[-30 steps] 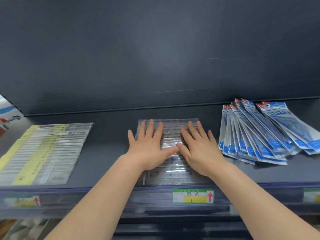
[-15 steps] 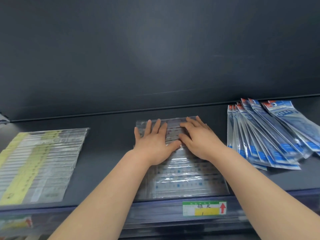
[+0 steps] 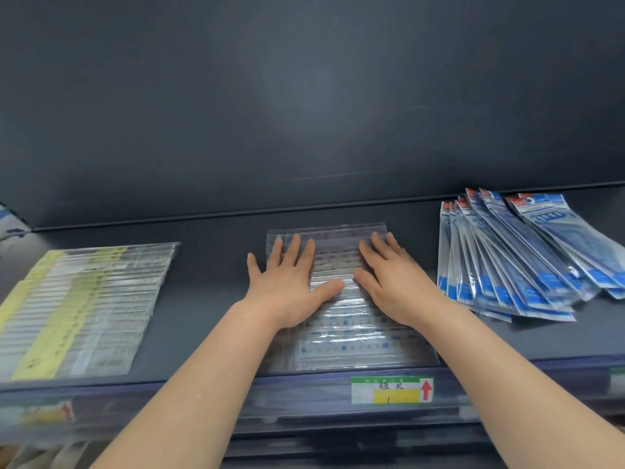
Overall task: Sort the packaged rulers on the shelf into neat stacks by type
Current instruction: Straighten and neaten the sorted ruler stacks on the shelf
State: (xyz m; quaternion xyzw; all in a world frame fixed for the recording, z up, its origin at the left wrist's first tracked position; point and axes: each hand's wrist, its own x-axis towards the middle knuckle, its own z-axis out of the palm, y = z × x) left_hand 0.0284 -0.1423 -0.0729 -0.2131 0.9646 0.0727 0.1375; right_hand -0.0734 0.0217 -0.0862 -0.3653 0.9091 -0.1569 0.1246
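Dark shelf (image 3: 209,265): left hand (image 3: 287,286) and right hand (image 3: 395,282) have slid apart, flat, fingers straight, pressing the clear stack (image 3: 358,336); it looks squared, blue packs (image 3: 507,265) lie fanned

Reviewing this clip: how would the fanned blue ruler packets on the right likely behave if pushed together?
The blue ruler packets look glossy and lie fanned over one another, so they would probably slide easily. Long and thin, each likely flexes if lifted by one end. Lying flat on the shelf, they should not roll.
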